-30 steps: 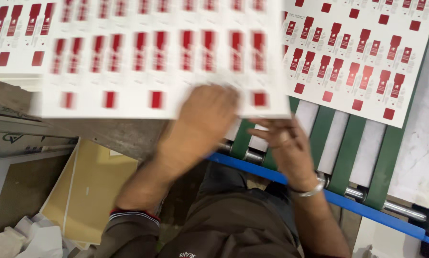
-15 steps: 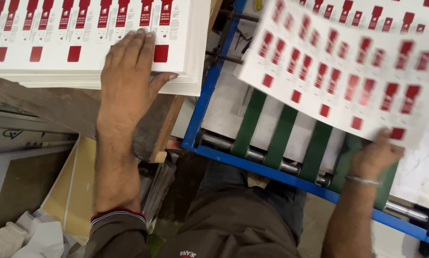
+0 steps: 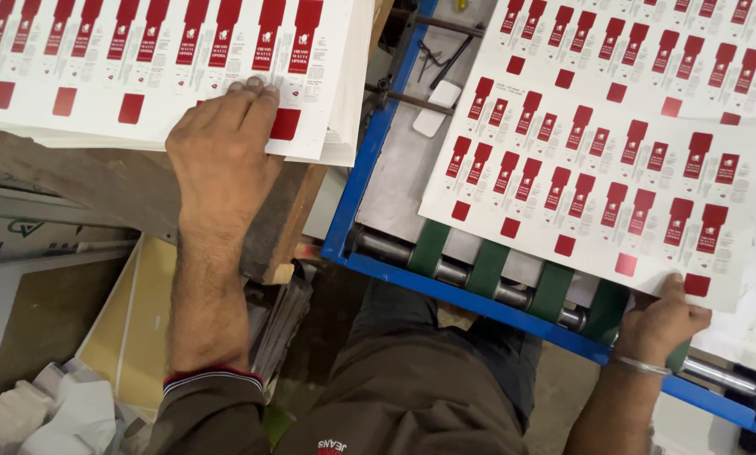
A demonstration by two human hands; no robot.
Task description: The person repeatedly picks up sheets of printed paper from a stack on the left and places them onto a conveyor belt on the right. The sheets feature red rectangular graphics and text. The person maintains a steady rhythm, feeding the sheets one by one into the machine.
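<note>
Currently my left hand [image 3: 222,152] presses flat on the stack [image 3: 142,76]; my right hand [image 3: 660,320] pinches the sheet [image 3: 597,194], right of the stack.

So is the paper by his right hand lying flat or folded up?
Flat. The printed sheet lies spread over the green belts, with the right hand pinching its near edge.

- One stack of printed sheets [image 3: 142,76] on the left.
- Two loose printed sheets on the machine: the near one [image 3: 597,202], one behind [image 3: 647,59].
- Three green belts [image 3: 487,268].
- Two hands: left hand [image 3: 222,160], right hand [image 3: 660,320].
</note>
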